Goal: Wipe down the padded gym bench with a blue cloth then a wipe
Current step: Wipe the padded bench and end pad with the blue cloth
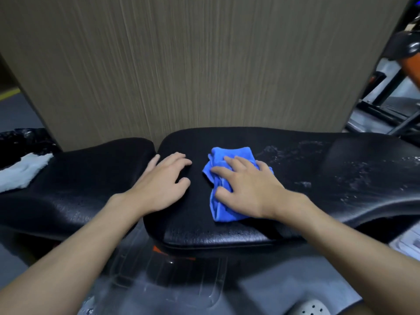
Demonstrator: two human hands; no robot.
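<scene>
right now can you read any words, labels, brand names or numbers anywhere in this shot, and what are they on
None: no readable text anywhere in the view.
The gym bench shows plain black padding.
The blue cloth under the right hand has no visible tag or print.
The white wipe at the far left is blank.
The orange patch under the bench is too blurred to show any lettering.

The right hand (247, 189) lies flat on the blue cloth (221, 178), fingers spread. The left hand (161, 183) rests open on the black bench (227, 235) just beside those fingers.
</scene>
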